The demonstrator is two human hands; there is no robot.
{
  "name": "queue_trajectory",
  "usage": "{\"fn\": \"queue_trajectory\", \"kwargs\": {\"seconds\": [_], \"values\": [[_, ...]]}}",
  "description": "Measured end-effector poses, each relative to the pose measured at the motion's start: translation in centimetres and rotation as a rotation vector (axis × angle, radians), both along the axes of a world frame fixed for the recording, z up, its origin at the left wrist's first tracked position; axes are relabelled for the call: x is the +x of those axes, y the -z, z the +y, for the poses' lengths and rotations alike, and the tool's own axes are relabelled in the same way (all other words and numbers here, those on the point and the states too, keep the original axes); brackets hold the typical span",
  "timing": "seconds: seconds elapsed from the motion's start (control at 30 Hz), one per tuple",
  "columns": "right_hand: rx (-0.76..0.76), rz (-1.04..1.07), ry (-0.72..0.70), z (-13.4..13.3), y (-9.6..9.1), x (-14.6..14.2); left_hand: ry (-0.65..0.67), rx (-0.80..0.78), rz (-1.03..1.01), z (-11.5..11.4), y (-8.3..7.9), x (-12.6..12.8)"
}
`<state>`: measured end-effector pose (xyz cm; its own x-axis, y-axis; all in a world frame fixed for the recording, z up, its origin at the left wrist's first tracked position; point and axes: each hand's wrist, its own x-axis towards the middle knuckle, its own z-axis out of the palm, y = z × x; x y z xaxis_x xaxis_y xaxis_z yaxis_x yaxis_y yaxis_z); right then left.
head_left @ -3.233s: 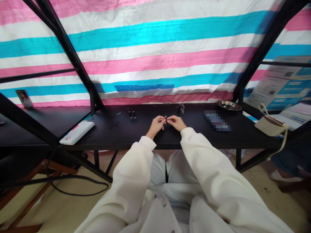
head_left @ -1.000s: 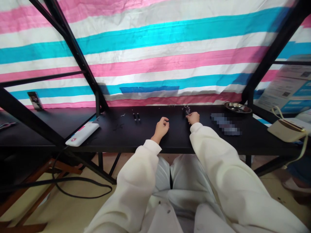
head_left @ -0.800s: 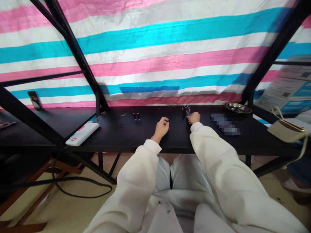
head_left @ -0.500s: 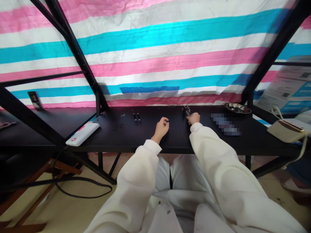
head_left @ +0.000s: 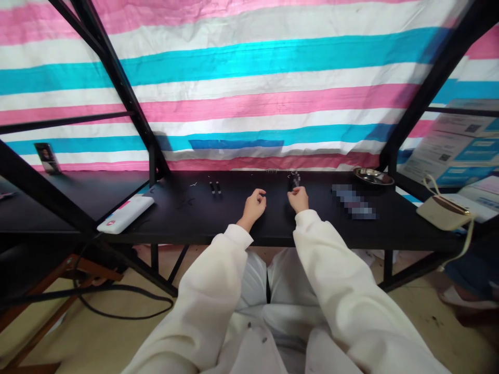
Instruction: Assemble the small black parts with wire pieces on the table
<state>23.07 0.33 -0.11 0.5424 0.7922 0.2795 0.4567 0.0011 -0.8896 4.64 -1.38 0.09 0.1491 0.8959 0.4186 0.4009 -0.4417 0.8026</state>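
Note:
My left hand is held low over the black table, its fingers curled and thumb near the fingertips. Whatever sits between them is too small and dark to make out. To its right, my right hand is closed in a pinch, knuckles up; its fingertips hide what they grip. Just beyond that hand lies a small cluster of grey and dark pieces. Left of my left hand, two short black cylinders with pale ends stand or lie side by side; I cannot tell which.
A white box-like device lies at the left by the black frame. Toward the right are a blurred-out flat item, a shiny metal dish and a beige bag with a strap. Tiny pale scraps lie along the back edge.
My right hand has drawn back a little from the cluster of small pieces and turned more upright. My left hand stays curled in nearly the same place. The view has shifted slightly.

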Motion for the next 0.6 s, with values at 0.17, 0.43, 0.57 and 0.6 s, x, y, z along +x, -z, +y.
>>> {"fn": "queue_trajectory", "kwargs": {"seconds": [0.17, 0.43, 0.57, 0.6], "values": [[0.216, 0.099, -0.261, -0.5, 0.0, -0.7, -0.082, -0.079, 0.044, 0.9, -1.0, -3.0], [0.237, -0.061, -0.424, -0.6, 0.6, -0.9, -0.389, -0.297, 0.369, 4.3, -4.3, -11.1], [0.215, -0.097, -0.433, -0.5, 0.7, -0.8, -0.43, -0.34, 0.512, 4.6, -5.2, -12.4], [0.214, -0.101, -0.444, -0.5, 0.6, -0.8, -0.433, -0.341, 0.541, 4.7, -5.3, -12.5]]}}
